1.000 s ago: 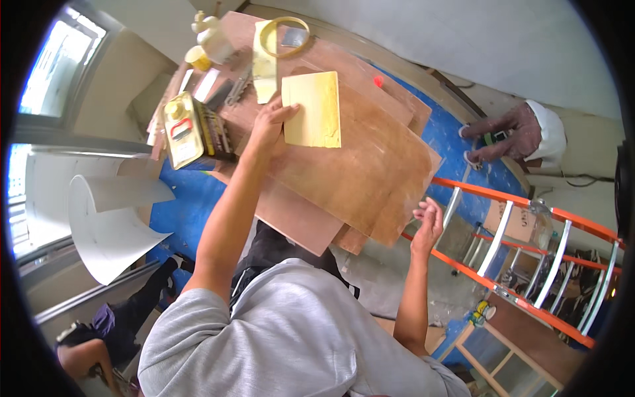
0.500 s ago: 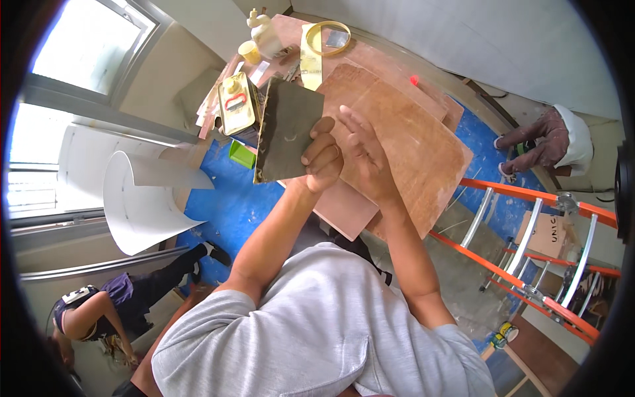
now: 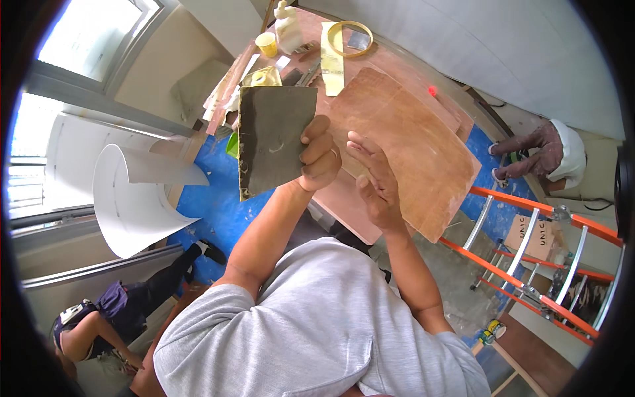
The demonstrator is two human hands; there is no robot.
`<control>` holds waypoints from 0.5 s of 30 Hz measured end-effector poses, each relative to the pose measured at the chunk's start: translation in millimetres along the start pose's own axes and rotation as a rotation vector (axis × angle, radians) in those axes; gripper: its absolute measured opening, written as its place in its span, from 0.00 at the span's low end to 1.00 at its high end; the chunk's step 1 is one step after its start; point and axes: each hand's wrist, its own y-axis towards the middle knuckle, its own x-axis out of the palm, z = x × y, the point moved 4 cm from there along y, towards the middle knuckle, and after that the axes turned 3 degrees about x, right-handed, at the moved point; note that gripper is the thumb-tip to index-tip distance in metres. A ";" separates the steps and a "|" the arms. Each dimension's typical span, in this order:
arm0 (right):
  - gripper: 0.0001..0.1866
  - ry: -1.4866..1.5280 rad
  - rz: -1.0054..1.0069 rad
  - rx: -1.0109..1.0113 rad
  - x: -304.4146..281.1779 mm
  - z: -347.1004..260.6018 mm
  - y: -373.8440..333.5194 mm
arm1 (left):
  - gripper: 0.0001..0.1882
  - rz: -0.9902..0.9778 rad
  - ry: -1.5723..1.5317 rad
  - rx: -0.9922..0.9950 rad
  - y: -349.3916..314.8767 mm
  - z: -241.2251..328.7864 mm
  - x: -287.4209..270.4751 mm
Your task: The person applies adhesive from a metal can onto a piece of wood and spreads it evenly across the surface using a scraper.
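We've got the dark board [image 3: 272, 135] up before the tin [image 3: 263, 77], L hand [image 3: 321, 153] curled round its edge, R hand [image 3: 374, 177] open, empty alongside, prob mid-check, so next move needs steady grip.

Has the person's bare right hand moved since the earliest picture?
Yes: the bare right hand has moved leftward, away from the near end of the orange-railed metal ladder.

A head-worn fisheye looks down on left hand [image 3: 321, 153] and right hand [image 3: 376, 173], close.
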 end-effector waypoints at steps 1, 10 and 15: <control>0.28 -0.028 0.007 0.044 7.4 7.1 3.9 | 0.10 -0.002 -0.001 -0.001 -3.2 9.6 7.5; 0.57 -0.312 0.209 0.196 129.4 119.3 23.6 | 0.10 0.257 0.374 0.282 -78.2 152.5 74.9; 0.21 -0.455 0.210 0.039 190.1 176.1 47.8 | 0.15 0.802 0.718 0.590 -189.3 263.9 107.7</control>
